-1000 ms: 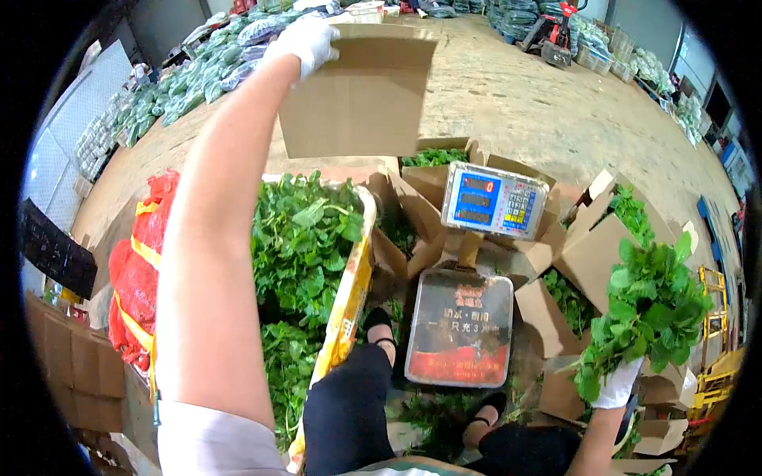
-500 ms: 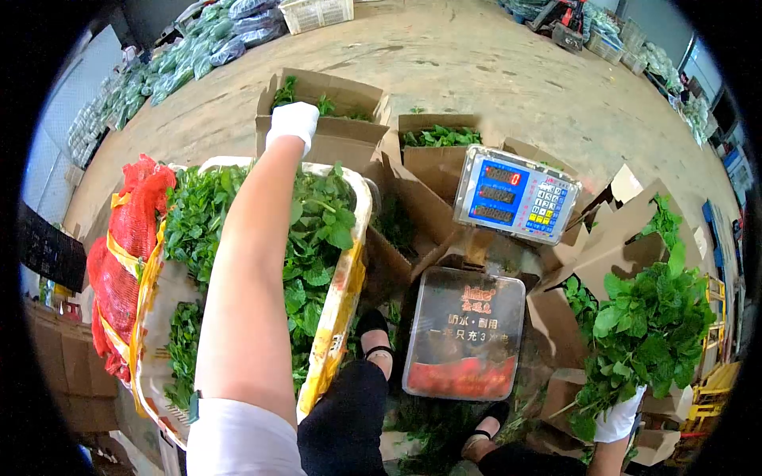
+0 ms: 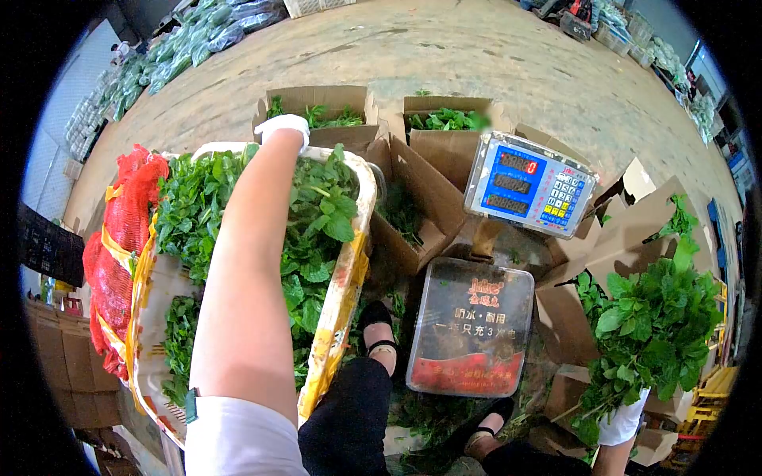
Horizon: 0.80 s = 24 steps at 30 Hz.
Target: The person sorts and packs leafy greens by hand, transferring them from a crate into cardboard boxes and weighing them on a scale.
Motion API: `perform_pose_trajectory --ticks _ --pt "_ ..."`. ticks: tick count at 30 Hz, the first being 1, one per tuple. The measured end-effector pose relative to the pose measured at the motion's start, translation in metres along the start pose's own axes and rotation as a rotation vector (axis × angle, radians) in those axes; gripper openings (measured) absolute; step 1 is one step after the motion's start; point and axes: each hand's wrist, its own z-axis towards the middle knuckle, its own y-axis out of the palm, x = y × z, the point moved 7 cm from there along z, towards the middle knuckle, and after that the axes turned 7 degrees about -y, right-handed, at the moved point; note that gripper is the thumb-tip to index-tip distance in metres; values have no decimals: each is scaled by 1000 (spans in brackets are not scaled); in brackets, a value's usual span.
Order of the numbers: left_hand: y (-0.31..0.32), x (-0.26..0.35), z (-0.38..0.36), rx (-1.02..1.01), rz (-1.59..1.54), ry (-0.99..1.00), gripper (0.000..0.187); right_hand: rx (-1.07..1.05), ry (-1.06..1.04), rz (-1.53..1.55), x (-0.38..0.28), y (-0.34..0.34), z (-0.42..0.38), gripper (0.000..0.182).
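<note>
My left hand (image 3: 284,127), in a white glove, is at the near side of a cardboard box (image 3: 316,138) with green leaves in it. Its fingers are turned away, so I cannot see what they do. Beneath that forearm stands a white crate (image 3: 367,186) edged with yellow tape and filled with leafy mint (image 3: 317,270). At the lower right, my gloved right hand (image 3: 623,422) is closed round the stems of a large mint bunch (image 3: 655,325). Between my arms sits a digital scale (image 3: 470,325), its blue display (image 3: 528,184) raised behind the bare platform.
A red mesh sack (image 3: 127,262) leans against the crate's left side. More open cardboard boxes (image 3: 448,151) with greens stand behind and right of the scale. My feet (image 3: 379,337) are beside the scale. Bagged goods (image 3: 198,44) are piled along the far left wall.
My left hand has come down and slightly left, from above the box to its near side. The view has shifted a little. The right hand still grips the mint bunch.
</note>
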Motion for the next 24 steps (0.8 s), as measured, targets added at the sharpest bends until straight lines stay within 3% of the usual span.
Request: perform_pose_trajectory --ticks 5,9,11,15,16,17,19,20,21,22,24 --pt "7 -8 1 -73 123 5 29 39 38 171 6 -4 -2 40" --pt "-13 -2 -9 47 18 13 29 34 39 312 21 -17 -1 41" --pt "-39 24 -27 119 164 179 27 14 -7 219 15 -12 -4 43" --pt "-87 107 -117 267 131 541 21 -4 -36 5 -9 8 -3 44" --pt "-92 125 -164 219 119 670 24 3 17 173 -1 4 -2 44" --pt "-80 145 -193 133 173 775 31 10 68 341 4 2 -3 44" --pt "-40 168 -235 -82 183 907 51 6 -20 119 -10 2 -5 45" --pt "-13 178 -245 -176 236 932 55 -21 23 324 -11 5 -5 44" --pt "21 193 -243 -199 277 914 56 -47 64 530 -12 7 -6 43" --pt "44 204 -243 -137 349 928 62 30 23 396 -8 -2 -7 40" --pt "82 216 -221 -103 142 784 40 73 -48 227 -15 -11 -16 40"
